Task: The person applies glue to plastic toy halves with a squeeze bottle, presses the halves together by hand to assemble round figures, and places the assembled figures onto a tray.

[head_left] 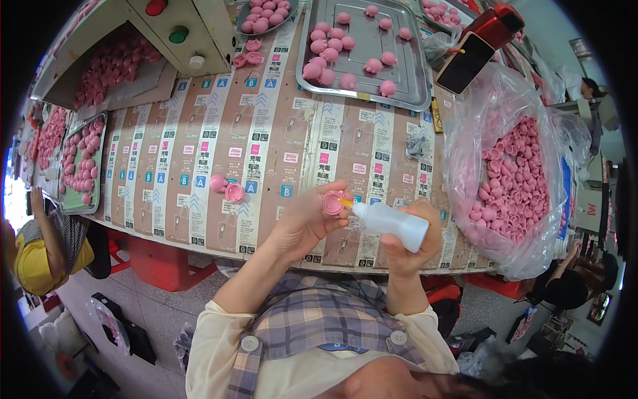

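My left hand [302,223] pinches a hollow pink half shell [333,203], its open side turned toward me. In my right hand [415,239] is a white squeeze bottle [392,225], tilted on its side. The bottle's yellow nozzle tip [347,203] reaches the rim of the shell; whether any liquid comes out is too small to tell. Left of my hands, a pink ball piece [218,183] lies beside an open pink half shell [234,192] on the printed sheet covering the table [266,156].
A metal tray [419,60] with pink balls stands at the far side. At right sits a clear plastic bag [465,166] full of pink shells [512,186]. A machine with buttons [178,34] stands far left. Near a phone [465,63] lies crumpled plastic [417,147]. A person [50,253] is at left.
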The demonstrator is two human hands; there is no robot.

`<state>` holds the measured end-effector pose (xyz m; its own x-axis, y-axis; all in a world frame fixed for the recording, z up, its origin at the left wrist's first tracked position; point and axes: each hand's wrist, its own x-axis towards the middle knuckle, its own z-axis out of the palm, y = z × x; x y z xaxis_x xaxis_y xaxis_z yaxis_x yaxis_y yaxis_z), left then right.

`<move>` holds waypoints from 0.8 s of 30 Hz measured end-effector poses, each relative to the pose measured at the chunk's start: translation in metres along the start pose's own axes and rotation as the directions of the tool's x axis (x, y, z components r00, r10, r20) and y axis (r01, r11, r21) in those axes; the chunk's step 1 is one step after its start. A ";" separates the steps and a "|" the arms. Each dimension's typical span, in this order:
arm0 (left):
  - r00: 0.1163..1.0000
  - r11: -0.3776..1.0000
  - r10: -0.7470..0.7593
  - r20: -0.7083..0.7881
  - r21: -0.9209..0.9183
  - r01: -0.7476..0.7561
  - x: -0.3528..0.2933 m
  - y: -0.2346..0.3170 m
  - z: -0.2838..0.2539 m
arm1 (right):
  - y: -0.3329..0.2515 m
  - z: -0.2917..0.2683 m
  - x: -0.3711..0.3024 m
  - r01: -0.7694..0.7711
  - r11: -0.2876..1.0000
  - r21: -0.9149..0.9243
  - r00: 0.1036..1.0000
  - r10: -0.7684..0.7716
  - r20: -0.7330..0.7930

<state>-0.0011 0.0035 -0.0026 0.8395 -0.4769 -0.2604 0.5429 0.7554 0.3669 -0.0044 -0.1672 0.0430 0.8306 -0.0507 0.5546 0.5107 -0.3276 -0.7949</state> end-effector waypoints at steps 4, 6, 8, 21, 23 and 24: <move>1.000 1.000 0.016 -0.008 0.004 -0.016 0.000 0.000 -0.001 | 0.003 -0.002 -0.001 0.008 1.000 -0.020 0.999 -0.009 -0.045; 1.000 1.000 0.018 -0.008 0.006 -0.018 -0.001 0.000 -0.001 | 0.003 -0.001 0.000 0.004 0.999 -0.032 0.998 -0.006 -0.056; 0.999 1.000 0.024 -0.023 0.010 -0.024 -0.001 -0.001 0.000 | 0.002 0.000 0.001 0.010 0.999 -0.045 0.999 -0.012 -0.048; 0.993 0.997 0.061 -0.099 0.049 -0.056 -0.001 0.002 0.006 | 0.005 -0.003 -0.003 0.004 0.999 -0.039 0.998 -0.006 -0.056; 0.990 0.997 0.059 -0.128 0.065 -0.051 -0.001 0.003 0.008 | 0.005 -0.003 -0.003 0.010 0.998 -0.065 0.999 -0.012 -0.038; 0.990 0.997 0.059 -0.127 0.064 -0.051 -0.001 0.002 0.008 | 0.005 -0.002 -0.003 0.010 0.998 -0.066 0.999 -0.012 -0.037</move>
<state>-0.0007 0.0025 0.0054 0.8603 -0.3706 -0.3500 0.4998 0.7481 0.4365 -0.0045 -0.1711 0.0378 0.8153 -0.0817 0.5732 0.5033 -0.3892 -0.7715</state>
